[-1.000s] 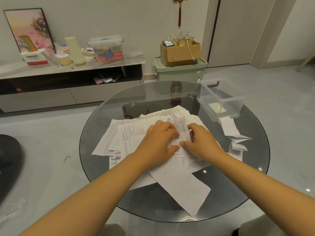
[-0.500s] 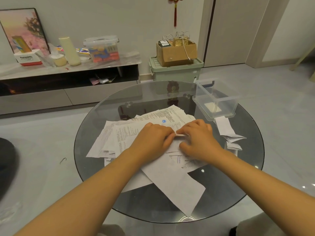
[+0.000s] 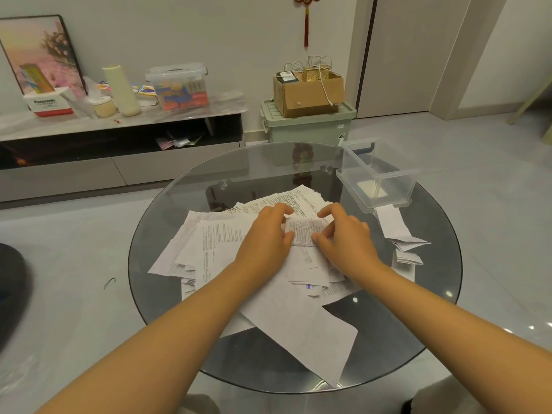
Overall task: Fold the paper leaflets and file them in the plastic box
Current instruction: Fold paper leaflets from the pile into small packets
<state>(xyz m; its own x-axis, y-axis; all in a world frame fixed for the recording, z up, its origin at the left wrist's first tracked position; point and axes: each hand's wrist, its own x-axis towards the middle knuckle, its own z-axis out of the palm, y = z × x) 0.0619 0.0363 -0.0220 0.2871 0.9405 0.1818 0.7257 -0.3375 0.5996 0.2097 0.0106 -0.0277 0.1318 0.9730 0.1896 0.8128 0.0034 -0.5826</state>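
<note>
Folding leaflets on the glass surface (image 3: 185, 204)

My left hand (image 3: 265, 234) and right hand (image 3: 346, 237) both pinch a small folded leaflet (image 3: 303, 231) over the paper pile (image 3: 218, 237); plastic box (image 3: 376, 177) nearby.

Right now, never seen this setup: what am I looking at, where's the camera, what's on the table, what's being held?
There is no robot here. A person works with two bare hands, and the one picture comes from a wide-angle camera worn on their head, looking forward and down.

The round glass table carries a loose pile of white printed paper leaflets, with a clear plastic box at its far right edge. A pale folded paper appears to lie inside the box. A few folded white papers sit just in front of it.

The left hand and right hand pinch one small folded printed leaflet between them, over the pile. It is not yet in the box.
</note>
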